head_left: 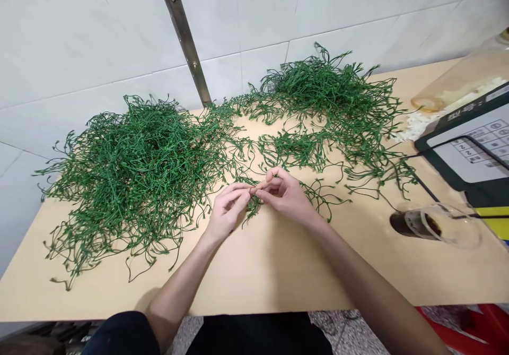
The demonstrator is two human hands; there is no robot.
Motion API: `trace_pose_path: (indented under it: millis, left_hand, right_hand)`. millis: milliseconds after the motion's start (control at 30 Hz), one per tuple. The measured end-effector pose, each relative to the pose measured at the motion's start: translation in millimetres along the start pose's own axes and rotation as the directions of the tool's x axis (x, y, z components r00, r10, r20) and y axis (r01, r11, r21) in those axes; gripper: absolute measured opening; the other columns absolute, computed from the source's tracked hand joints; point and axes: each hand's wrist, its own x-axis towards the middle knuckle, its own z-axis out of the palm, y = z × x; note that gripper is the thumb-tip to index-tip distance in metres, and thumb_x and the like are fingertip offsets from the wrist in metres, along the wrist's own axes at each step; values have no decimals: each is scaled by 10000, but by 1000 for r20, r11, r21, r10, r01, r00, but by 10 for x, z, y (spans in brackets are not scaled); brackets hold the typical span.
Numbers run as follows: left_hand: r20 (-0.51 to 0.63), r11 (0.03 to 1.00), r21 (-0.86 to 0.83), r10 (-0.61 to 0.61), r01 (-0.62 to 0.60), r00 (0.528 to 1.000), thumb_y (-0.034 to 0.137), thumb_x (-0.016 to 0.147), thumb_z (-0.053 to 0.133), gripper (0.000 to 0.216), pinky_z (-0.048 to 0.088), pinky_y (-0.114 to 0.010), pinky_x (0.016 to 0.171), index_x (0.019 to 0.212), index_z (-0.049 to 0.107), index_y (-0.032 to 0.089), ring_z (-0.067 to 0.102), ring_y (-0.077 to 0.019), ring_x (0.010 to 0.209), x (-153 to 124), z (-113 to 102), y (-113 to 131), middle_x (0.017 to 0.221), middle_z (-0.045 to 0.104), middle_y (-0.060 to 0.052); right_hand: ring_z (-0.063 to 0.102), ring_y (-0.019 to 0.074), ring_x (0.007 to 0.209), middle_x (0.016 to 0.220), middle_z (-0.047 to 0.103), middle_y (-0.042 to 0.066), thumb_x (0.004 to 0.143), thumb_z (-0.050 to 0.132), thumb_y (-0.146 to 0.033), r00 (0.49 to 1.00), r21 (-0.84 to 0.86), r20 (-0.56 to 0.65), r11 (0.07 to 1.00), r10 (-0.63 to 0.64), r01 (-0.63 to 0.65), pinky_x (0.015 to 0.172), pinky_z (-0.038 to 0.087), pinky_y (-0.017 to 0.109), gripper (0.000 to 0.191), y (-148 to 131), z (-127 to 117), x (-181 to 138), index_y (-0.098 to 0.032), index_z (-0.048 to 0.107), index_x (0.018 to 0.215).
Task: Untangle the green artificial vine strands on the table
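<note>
My left hand (pixel 228 211) and my right hand (pixel 289 198) meet over the middle of the table, fingertips pinched together and touching. Between them is a green plastic stem (pixel 253 204), mostly hidden by the fingers, with green ends showing just below. To the left spreads a large tangled pile of green plastic stems (pixel 135 164) with small budded tips. Behind and right of my hands lies a second pile of stems (pixel 326 89). A smaller bunch (pixel 296 148) lies just beyond my right hand, and loose stems (pixel 324 198) are scattered beside it.
A clear plastic cup (pixel 421 223) holding dark liquid is at the right. Behind it are a dark box with a white label (pixel 473 148), a black cord, small white pieces (pixel 417 126) and a translucent container (pixel 457 74). A metal strip (pixel 186 47) rises against the tiled wall.
</note>
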Motion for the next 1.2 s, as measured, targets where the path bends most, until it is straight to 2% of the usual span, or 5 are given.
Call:
trace_pose_path:
  millis: [400, 667, 867, 1067, 1200]
  left_hand:
    - [34, 952, -296, -75, 82, 997, 547, 938, 496, 663, 473, -390, 883, 388, 619, 197, 625, -221, 830, 27, -11, -40, 637, 637, -89]
    - [-43, 898, -366, -278, 243, 960, 433, 747, 786, 371, 560, -283, 669, 930, 585, 182, 662, -115, 635, 34, 49, -39, 833, 638, 3]
    - [0, 963, -167, -213, 210, 977, 291, 749, 776, 329, 523, -211, 565, 1017, 624, 175, 636, -78, 558, -2, 70, -24, 878, 648, -17]
    - [22, 960, 219, 173, -174, 985, 220, 802, 734, 41, 529, -270, 722, 817, 772, 223, 633, -141, 768, 2, 7, -76, 835, 669, -37]
    - [-12, 959, 227, 175, -168, 984, 277, 823, 726, 87, 525, -292, 751, 776, 757, 210, 640, -161, 800, 12, 4, -81, 836, 692, -52]
  right_hand:
    - [560, 94, 591, 769, 681, -10, 721, 784, -354, 999, 19, -25, 999, -30, 31, 598, 466, 265, 368, -11, -17, 12, -222, 447, 788]
    - [571, 105, 593, 779, 680, -9, 702, 805, -407, 1000, 45, 2, 999, 10, -10, 593, 489, 280, 427, -41, -58, 25, -231, 426, 788]
    - [611, 108, 635, 797, 686, -15, 714, 805, -385, 996, 62, 70, 997, 46, -50, 641, 501, 279, 409, 5, -64, 28, -226, 439, 803]
    - [635, 124, 627, 747, 692, -20, 714, 805, -366, 986, 11, 151, 997, 72, -74, 593, 489, 264, 397, -10, -31, 3, -227, 451, 824]
    - [670, 146, 667, 772, 718, -1, 742, 781, -363, 989, -23, 131, 998, 62, -60, 640, 519, 290, 363, 5, -5, -9, -230, 462, 853]
